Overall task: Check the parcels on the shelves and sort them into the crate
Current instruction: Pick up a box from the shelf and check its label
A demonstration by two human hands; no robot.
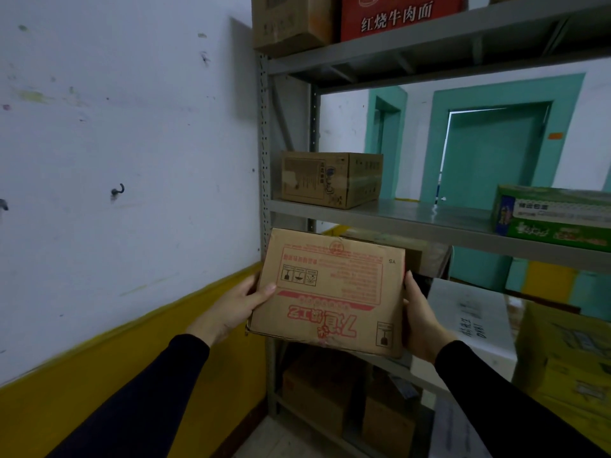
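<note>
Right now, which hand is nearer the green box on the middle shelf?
Right. The right hand grips the held carton's right edge, below and left of the green box. The left hand grips the carton's far left edge.

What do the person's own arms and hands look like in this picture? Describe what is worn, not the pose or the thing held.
Both arms are covered by long, close-fitting dark sleeves, plain and without visible markings, ending at the wrists. The left hand and right hand are bare: no gloves, and no rings, watch or bracelet can be seen. The fingernails that show are short and unpainted.
</note>
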